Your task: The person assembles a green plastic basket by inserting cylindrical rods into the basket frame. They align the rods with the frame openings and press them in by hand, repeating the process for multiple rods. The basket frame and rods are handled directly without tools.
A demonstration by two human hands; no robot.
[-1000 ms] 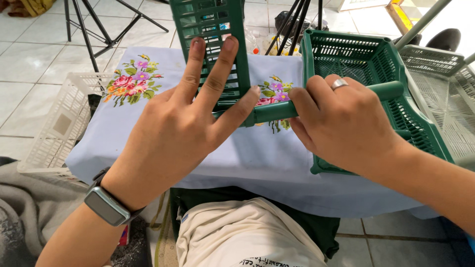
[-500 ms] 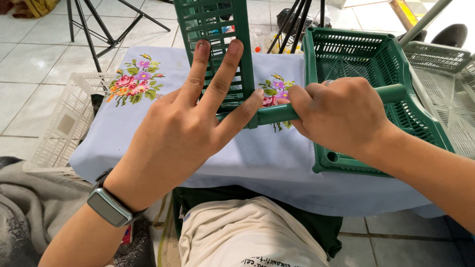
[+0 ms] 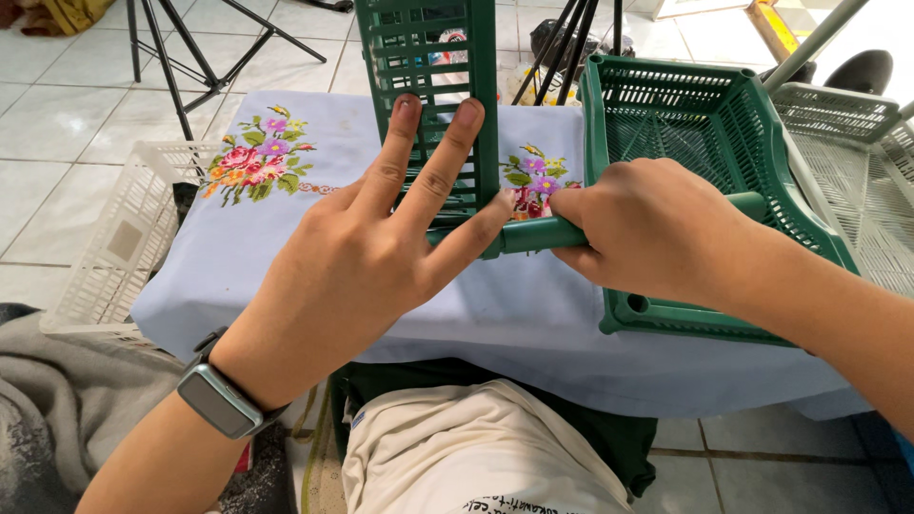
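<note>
At the far left, off the table's left edge, I see a white plastic basket point(image 3: 114, 243) lying tilted on the tiled floor, with grey cloth point(image 3: 67, 381) below it. The table point(image 3: 533, 314) carries a pale blue cloth with an embroidered flower bouquet point(image 3: 252, 157) near its far left corner.

My left hand point(image 3: 362, 257) comes next, a smartwatch point(image 3: 221, 400) on its wrist. Its fingers point(image 3: 447, 157) are spread open, not gripping: the index and middle lie flat against a green slatted panel point(image 3: 433, 76) that stands upright on the table at mid-width, reaching past the far edge, while the thumb presses against the left end of a green plastic tube point(image 3: 533, 233).

That tube lies horizontally, touching the foot of the panel on one side and running right. A second embroidered bouquet point(image 3: 528, 181) shows just behind it.

My right hand point(image 3: 657, 233) is closed around the tube, its fingers wrapped over it, so most of its right stretch is hidden; a short stub shows again just beyond the knuckles.

Under and behind that hand, a green plastic tray point(image 3: 685, 105) with perforated walls sits at the table's right edge, tilted slightly. Further right, beyond the table, white mesh trays point(image 3: 857, 152) rest beside it, touching or nearly so; I cannot tell which.
</note>
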